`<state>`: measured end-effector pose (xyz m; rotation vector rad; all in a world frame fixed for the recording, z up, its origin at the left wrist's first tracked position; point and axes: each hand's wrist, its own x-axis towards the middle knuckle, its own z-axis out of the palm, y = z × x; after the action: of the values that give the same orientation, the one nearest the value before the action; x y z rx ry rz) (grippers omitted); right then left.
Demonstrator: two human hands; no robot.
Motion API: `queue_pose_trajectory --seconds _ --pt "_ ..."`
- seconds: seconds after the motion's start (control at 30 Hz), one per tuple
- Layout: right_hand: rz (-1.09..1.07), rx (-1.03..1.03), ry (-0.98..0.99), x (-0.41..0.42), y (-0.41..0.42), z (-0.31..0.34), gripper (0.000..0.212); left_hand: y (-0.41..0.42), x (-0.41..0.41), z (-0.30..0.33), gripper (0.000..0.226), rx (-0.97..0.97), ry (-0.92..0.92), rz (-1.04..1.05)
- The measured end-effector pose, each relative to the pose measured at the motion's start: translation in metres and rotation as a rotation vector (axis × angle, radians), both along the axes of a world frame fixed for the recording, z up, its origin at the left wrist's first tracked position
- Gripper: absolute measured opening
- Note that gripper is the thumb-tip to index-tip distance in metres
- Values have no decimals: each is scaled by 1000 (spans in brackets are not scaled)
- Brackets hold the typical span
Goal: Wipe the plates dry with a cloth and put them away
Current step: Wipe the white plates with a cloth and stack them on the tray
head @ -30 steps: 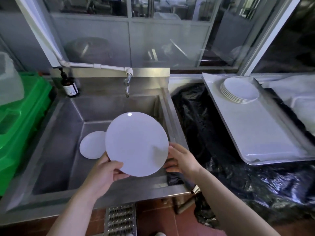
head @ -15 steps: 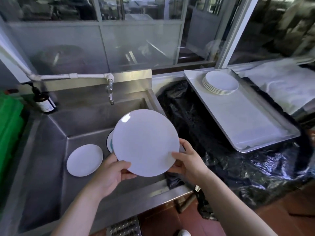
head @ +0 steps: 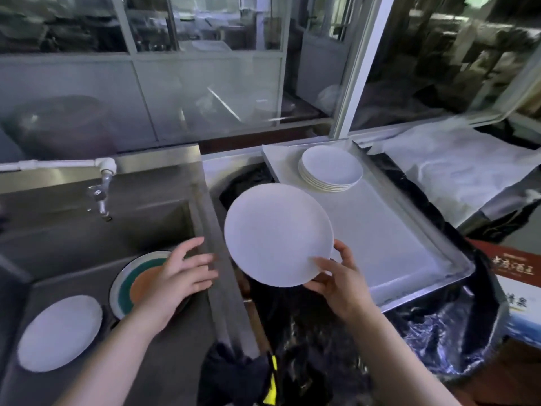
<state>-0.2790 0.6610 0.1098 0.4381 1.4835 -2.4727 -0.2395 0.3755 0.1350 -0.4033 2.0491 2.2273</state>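
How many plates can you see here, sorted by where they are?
Round white plate held in the right hand: 1
White plates stacked on the metal tray: about 6
Plates in the steel sink: 2, one white, one green-and-orange
Total: about 9

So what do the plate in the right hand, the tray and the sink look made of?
Plate held by the right hand: plain white with a smooth, fairly matte face; ceramic or melamine, can't tell which. Tray: looks like metal, with a grey raised rim and a white sheet lining it. Sink: brushed stainless steel, judging by its dull grey sheen.
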Motion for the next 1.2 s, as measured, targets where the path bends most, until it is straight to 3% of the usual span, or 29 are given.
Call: queue_pose_trajectory --seconds 0.27,0.47,0.6,0.93,1.2 --pt "-170 -12 -76 -109 125 3 44 108 -110 7 34 -311 -6 -117" --pt "-248 13 -133 -206 151 2 46 139 -170 -12 46 -956 9 -308" --pt "-280 32 -153 -260 144 -3 45 148 -195 -17 51 -1188 -18 -433" --pt "-330 12 -175 -331 133 -20 45 158 -225 -28 58 -1332 -35 -508" --pt "-312 130 -180 -347 133 -31 49 162 -227 -43 67 -1375 -87 -599"
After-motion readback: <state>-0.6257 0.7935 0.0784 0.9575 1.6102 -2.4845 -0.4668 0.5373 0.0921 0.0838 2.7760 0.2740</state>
